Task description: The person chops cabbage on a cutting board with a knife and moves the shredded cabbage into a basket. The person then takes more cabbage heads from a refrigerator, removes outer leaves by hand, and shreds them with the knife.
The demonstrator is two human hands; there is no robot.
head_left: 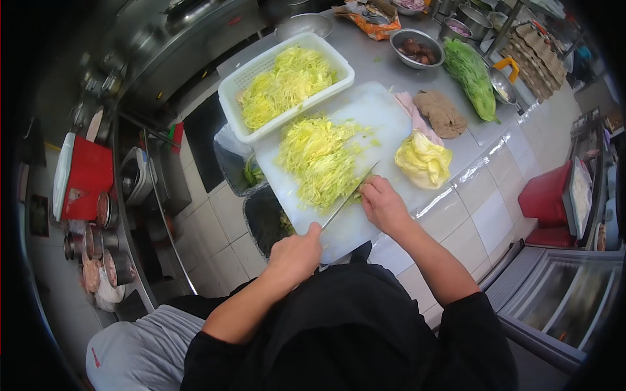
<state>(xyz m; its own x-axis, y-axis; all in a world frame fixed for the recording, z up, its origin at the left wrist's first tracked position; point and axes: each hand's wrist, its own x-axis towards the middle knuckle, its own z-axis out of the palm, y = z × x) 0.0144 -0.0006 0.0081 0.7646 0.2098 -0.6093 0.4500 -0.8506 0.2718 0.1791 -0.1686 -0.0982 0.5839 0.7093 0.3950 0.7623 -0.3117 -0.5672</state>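
Observation:
My left hand (297, 254) is wrapped round the handle end of a kitchen knife (340, 210), whose blade slants up and right across the white cutting board (277, 169). Curled fingers of my right hand (385, 203) press beside the blade on a small piece of green leafy vegetable (356, 197), mostly hidden. Left of the blade spreads a pile of shredded yellow-green leaves (316, 156), lettuce or cabbage, I cannot tell which. Further up, a white perforated basket (345, 72) holds more shreds. A pale yellow leafy head (424, 159) sits at the board's right edge.
Brown cloth (440, 114) and a pink cloth (409, 107) lie right of the board. Beyond are a green leafy head (471, 81) and a metal bowl (399, 40) of brownish round items. Bins (257, 215) stand below the board's left edge. An open-topped freezer (554, 293) is at right.

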